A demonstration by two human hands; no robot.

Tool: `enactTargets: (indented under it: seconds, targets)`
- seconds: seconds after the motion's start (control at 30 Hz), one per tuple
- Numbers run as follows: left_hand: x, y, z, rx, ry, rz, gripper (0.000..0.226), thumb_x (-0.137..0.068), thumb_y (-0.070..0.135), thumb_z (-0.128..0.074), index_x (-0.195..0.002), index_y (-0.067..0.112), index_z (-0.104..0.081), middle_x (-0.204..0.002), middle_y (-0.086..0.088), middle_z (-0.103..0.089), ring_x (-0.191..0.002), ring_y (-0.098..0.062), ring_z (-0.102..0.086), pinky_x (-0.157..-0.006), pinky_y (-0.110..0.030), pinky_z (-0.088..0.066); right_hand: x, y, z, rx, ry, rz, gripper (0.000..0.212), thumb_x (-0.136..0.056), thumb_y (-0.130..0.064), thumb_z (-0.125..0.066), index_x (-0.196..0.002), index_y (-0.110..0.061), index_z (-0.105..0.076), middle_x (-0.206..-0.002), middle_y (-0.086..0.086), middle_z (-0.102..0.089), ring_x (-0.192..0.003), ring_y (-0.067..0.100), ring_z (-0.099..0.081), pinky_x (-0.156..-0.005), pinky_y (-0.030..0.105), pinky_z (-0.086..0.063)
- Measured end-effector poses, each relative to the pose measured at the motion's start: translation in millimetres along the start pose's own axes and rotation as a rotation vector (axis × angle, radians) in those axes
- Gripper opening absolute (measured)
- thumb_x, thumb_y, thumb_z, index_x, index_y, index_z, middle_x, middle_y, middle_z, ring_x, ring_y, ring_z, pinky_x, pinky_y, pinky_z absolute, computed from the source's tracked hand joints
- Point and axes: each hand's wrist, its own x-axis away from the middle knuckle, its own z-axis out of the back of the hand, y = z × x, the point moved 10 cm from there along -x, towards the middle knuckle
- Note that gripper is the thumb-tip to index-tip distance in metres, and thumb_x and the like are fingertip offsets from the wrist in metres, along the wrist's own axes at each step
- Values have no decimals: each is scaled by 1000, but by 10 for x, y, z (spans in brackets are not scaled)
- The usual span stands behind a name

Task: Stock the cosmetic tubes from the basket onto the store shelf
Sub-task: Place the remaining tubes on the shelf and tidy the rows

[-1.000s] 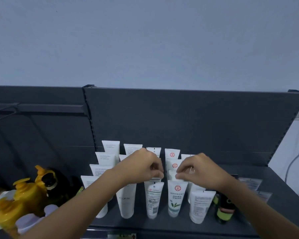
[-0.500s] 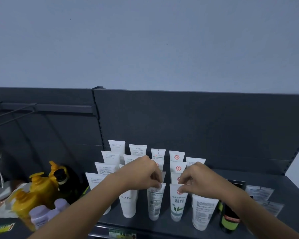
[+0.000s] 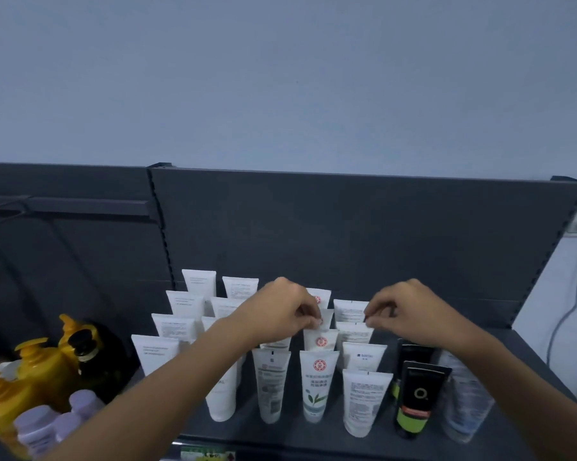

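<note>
The crimped tops of white cosmetic tubes [image 3: 319, 380] standing mid-shelf are pinched by the left hand [image 3: 282, 311] and right hand [image 3: 410, 311]; a nudge could topple neighbouring rows.

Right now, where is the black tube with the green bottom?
In the head view, the black tube stands at the shelf's front right, between a white tube on its left and a clear bottle on its right.
</note>
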Motion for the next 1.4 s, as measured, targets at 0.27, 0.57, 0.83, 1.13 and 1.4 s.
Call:
enactTargets:
  seconds: [0.27,0.57,0.83,1.13,1.4]
  targets:
    - [-175,95,-344,-111,-137,25,10,-89,27,-75,-96,26,-82,-89,13,-76,-81,-4,-68,-78,-31,-59,3,140,-519,107,-130,0,14,-84,-34,-79,-96,-27,-80,-92,-16,-78,-85,-5,-69,-81,18,-55]
    - [-196,95,-331,-76,-123,31,14,-90,24,-72,-101,25,-81,-95,13,-77,-86,-1,-68,-81,-28,-59,-31,166,-446,83,-118,29,18,-85,-39,-78,-98,-27,-80,-94,-17,-77,-86,-5,-69,-84,22,-58]
    - [-375,629,-357,51,-86,-68,12,-89,40,-75,-93,30,-80,-87,17,-76,-82,4,-67,-78,-21,-57,277,388,399,-51,-36,31,11,-84,-42,-80,-83,-31,-81,-78,-22,-75,-78,-7,-69,-77,19,-57]
    - [-443,1006,-895,-95,-321,-100,17,-85,37,-79,-96,24,-81,-88,12,-78,-84,-1,-69,-80,-32,-60,602,504,16,42,-310,74,27,-74,-42,-87,-91,-24,-80,-80,-17,-78,-74,-6,-71,-76,27,-61]
    - [-435,1096,-917,-149,-391,-107,15,-89,30,-71,-97,20,-80,-88,8,-78,-66,9,-54,-80,-32,-59,626,594,-65,53,-310,78,15,-81,-33,-83,-90,-21,-80,-78,-13,-78,-72,-3,-71,-74,26,-61]
